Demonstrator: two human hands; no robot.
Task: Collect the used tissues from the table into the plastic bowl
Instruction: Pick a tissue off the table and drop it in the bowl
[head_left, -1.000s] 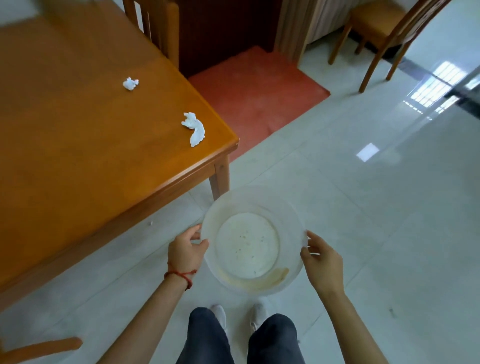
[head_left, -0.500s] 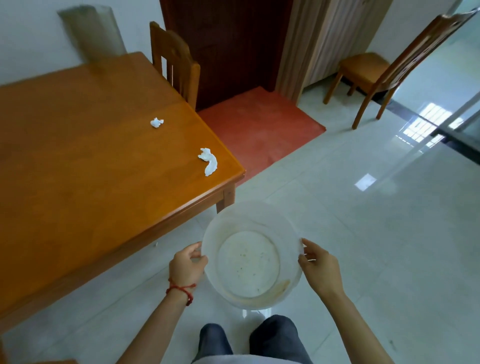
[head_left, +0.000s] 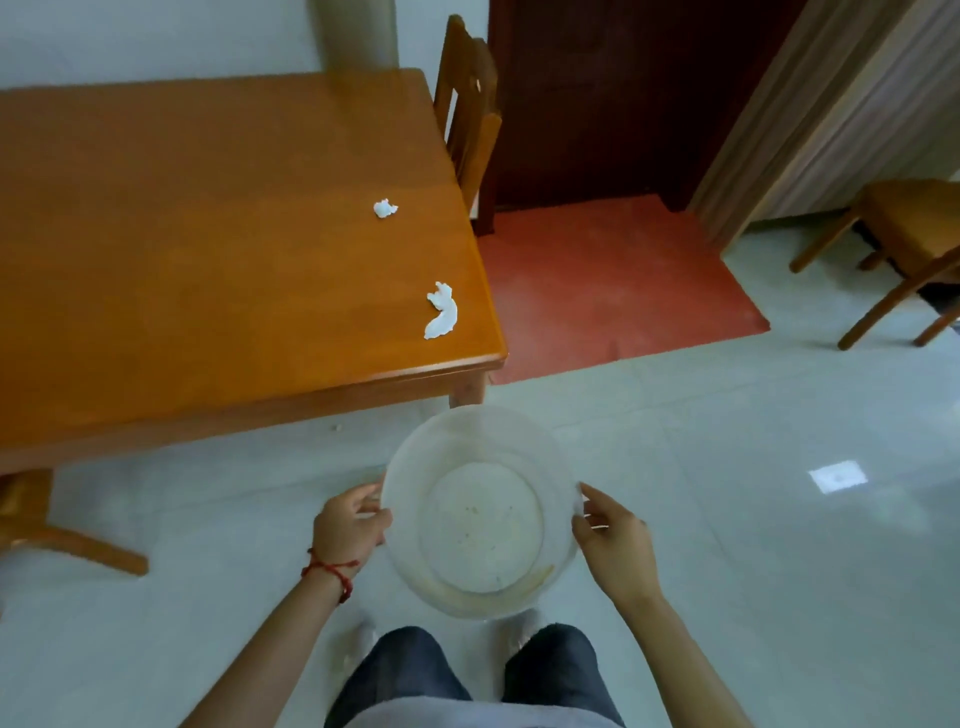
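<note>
A wooden chair (head_left: 470, 111) stands at the far side of the table, another wooden chair (head_left: 901, 244) stands off to the right on the shiny pale floor (head_left: 779, 519), and a red mat (head_left: 613, 280) lies before a dark door (head_left: 602, 98).

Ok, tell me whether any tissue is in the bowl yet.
None yet. The plastic bowl shows only specks and residue; both tissues lie on the table.

Your forearms are bare, with no sleeves in view. A red braided cord bracelet (head_left: 332, 570) circles the wrist of your left hand (head_left: 347, 530). You wear dark blue jeans (head_left: 415, 670), a light grey top (head_left: 467, 719) at the bottom edge, and blurred pale shoes (head_left: 519, 631).
</note>
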